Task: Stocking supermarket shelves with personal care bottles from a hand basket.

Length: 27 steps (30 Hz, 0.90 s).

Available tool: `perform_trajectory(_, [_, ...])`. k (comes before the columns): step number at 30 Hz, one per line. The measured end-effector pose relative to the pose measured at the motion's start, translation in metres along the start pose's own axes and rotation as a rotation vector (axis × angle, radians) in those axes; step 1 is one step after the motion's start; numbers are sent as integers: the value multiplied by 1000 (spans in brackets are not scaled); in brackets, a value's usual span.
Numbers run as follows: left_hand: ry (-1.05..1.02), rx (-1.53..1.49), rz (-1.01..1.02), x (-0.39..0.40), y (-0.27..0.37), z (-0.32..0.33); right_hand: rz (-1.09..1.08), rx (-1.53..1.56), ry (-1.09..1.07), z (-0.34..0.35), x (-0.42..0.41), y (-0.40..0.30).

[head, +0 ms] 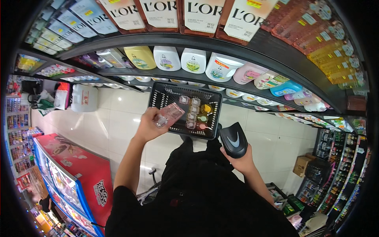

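Observation:
A clear bottle with a pink label [172, 115] is tilted in my left hand [151, 124], its clear cap towards the palm. My right hand [243, 160] grips a black handheld barcode scanner [234, 140] with a grey curved mark on top. Between and beyond my hands, a black plastic shopping basket [217, 118] stands against the foot of the shelf. Inside it, several bottles with clear caps [193, 109] stand in a row, beside bottles with a yellow top [206, 108], a pale green top [202, 118] and a pink top [203, 126].
Ahead, shelves [189, 41] hold body wash bottles [193, 60] and large pump-type bottles. A white jerrycan [84, 98] stands on the tiled floor at left, near a red display freezer [80, 166]. A cardboard box [301, 166] and more stocked racks [334, 174] are at right.

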<state>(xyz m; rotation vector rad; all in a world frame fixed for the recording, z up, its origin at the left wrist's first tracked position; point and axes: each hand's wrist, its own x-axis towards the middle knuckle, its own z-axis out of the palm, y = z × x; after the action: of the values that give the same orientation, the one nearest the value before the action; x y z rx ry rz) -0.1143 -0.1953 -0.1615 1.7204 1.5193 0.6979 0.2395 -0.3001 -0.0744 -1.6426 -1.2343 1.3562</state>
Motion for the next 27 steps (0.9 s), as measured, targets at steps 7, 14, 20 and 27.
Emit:
perform_trajectory(7, [-159,-778,318,2,85,-111,-25,419,-215,18,15,-26])
perform_trajectory(14, [-221,-1361,273,22,109,-46,166,962,-303,19,-1,-39])
perform_trajectory(20, [-68,-1838,-214,-22,174,46,104,856,-76,36,-18,-31])
perform_trajectory(27, [-404,-1696,-135,-36,153,51,-230,45,-105,-1,-46,-55])
